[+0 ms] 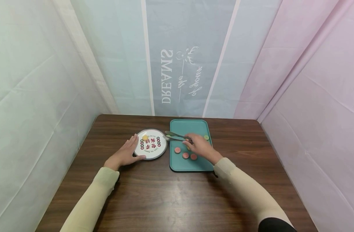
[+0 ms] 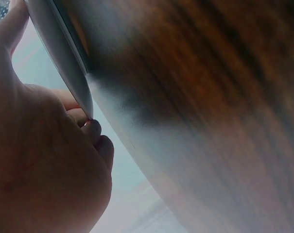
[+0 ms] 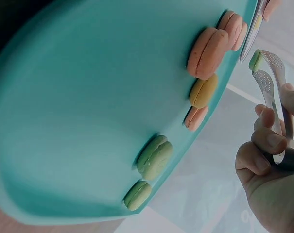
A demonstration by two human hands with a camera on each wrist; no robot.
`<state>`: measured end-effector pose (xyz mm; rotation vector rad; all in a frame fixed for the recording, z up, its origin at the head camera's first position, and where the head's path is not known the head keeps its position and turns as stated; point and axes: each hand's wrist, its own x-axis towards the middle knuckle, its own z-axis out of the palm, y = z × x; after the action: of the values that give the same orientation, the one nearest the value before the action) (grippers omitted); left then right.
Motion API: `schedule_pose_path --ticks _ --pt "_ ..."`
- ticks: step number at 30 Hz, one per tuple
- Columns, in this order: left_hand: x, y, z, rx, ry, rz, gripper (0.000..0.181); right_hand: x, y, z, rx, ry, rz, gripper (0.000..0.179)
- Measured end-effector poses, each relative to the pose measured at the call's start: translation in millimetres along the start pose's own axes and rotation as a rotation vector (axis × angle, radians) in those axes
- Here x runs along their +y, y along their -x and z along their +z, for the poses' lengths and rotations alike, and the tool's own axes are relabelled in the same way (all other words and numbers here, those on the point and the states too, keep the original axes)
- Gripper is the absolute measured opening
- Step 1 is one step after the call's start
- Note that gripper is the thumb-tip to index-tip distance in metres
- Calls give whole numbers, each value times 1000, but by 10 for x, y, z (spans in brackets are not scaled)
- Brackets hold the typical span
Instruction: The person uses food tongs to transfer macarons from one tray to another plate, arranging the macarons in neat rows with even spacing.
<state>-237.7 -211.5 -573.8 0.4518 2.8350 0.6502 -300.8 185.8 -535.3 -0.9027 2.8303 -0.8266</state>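
My right hand (image 1: 200, 145) grips metal food tongs (image 3: 278, 73) with perforated ends. Between their tips is a green macaron (image 3: 255, 60), held over the left edge of the teal tray (image 1: 188, 126), close to the plate. The white plate (image 1: 151, 155) has red and dark lettering, and a yellow macaron (image 1: 145, 138) lies on it. My left hand (image 1: 124, 153) touches the plate's left rim, fingers extended along the edge and thumb at the near side. From the left wrist, the plate (image 2: 59, 48) shows edge-on.
Several macarons remain on the tray: pink ones (image 1: 177, 150), a yellow one (image 3: 203, 91) and green ones (image 3: 155, 158). Tray and plate stand side by side on a brown wooden table (image 1: 165, 199). Fabric curtains (image 1: 130, 64) hang behind and on both sides.
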Motion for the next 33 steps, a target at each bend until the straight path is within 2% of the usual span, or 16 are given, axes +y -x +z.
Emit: schedule_pose_path --ticks 13,33 --pt "15 8 -8 0 -18 -16 118 -71 -102 59 -15 4 -26 33" --pt "3 8 -8 -2 -18 -19 119 -202 -279 136 -30 48 -41 41"
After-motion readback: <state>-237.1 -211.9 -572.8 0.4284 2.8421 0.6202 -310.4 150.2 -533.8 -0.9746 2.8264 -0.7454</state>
